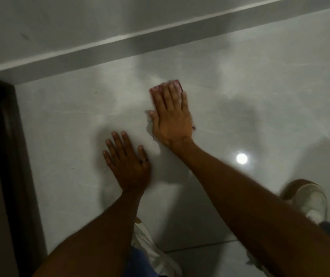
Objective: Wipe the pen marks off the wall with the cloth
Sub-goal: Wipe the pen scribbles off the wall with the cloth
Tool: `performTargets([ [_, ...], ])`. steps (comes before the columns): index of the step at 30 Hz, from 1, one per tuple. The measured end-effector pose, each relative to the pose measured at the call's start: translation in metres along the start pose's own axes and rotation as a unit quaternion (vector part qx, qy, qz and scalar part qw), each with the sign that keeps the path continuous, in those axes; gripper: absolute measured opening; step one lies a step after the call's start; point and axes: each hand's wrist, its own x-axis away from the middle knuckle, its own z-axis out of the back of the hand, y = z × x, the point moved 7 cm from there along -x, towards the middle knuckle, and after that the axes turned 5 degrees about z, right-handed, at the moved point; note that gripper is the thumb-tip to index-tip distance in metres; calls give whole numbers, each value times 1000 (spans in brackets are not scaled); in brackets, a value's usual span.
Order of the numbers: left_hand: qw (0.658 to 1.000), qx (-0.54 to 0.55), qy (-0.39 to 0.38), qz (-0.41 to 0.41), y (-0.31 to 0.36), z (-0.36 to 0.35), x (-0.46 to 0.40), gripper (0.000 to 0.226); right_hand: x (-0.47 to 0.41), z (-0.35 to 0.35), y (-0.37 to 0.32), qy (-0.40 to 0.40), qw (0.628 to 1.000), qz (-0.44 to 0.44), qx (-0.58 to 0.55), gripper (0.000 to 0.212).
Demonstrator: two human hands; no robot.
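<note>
Pressing flat with fingers spread, the right hand [171,116] holds a pink and white cloth [177,85] on the shiny grey wall [70,116]. The left hand [127,162] rests open just beside it.

Bare tile [240,92] open right of right hand [172,114]; dark door frame [2,156] blocks far left.

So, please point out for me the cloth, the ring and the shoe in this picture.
cloth [177,84], head view: pink edge past the right hand's fingertips.
ring [143,160], head view: dark band on a left hand finger.
shoe [310,200], head view: white upper, at the lower right.
</note>
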Motion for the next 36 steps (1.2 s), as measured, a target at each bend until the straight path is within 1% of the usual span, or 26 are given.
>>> performTargets([
  [1, 1000, 0, 0, -3, 0, 0, 0, 70, 6, -6, -12, -15, 1000, 19, 1, 68],
  [2, 1000, 1, 3, -7, 1, 0, -1, 69, 16, -15, -27, -38, 995, 92, 14, 67],
  [3, 1000, 1, 7, -11, 1, 1, -1, 69, 27, -22, -37, -54, 982, 178, 30, 66],
  [4, 1000, 0, 9, -13, 1, 1, -1, 69, 32, -23, -36, -58, 970, 233, 31, 64],
  [5, 1000, -1, 9, -13, 1, 1, -1, 69, 33, -19, -27, -48, 971, 233, 23, 62],
  [6, 1000, 0, 6, -12, 1, 1, -1, 69, 32, -15, -16, -34, 982, 183, 12, 61],
  [7, 1000, 1, 3, -10, 2, 1, -1, 69, 31, -11, -8, -23, 993, 115, 6, 61],
  [8, 1000, -1, 2, -9, 2, 1, -1, 69, 35, -11, -8, -20, 997, 69, 6, 62],
  [9, 1000, -3, 4, -8, 2, 1, -1, 68, 42, -16, -17, -35, 997, 72, 11, 63],
  [12, 1000, -2, 6, -17, 4, 2, -1, 66, 71, -26, -35, -67, 978, 195, 18, 63],
  [15, 1000, -5, -1, -14, 4, 4, -1, 66, 106, -29, -18, -91, 957, 273, 40, 64],
  [17, 1000, 1, -6, -11, 4, 4, -2, 66, 138, -32, -3, -115, 929, 348, 49, 65],
  [19, 1000, 7, -7, -12, 5, 4, -1, 66, 154, -27, 16, -134, 893, 428, 42, 64],
  [21, 1000, 13, -6, -12, 6, 5, -1, 66, 147, -21, 31, -144, 864, 482, 31, 62],
  [22, 1000, 15, -4, -11, 6, 6, 0, 66, 139, -19, 36, -146, 857, 494, 34, 61],
  [23, 1000, 16, -1, -10, 5, 7, 0, 66, 128, -17, 39, -142, 858, 491, 42, 60],
  [24, 1000, 16, 0, -9, 6, 7, 0, 66, 116, -15, 43, -136, 868, 475, 51, 60],
  [27, 1000, 10, -6, -13, 6, 6, 0, 66, 79, -7, 56, -114, 911, 387, 81, 62],
  [29, 1000, 4, -11, -14, 5, 5, -1, 67, 58, 0, 62, -95, 931, 337, 99, 66],
  [32, 1000, -3, -14, -14, 6, 3, 0, 66, 35, 9, 69, -93, 951, 276, 103, 71],
  [36, 1000, -11, -2, -11, 4, 1, 0, 65, 4, 24, 86, -55, 977, 189, 77, 70],
])
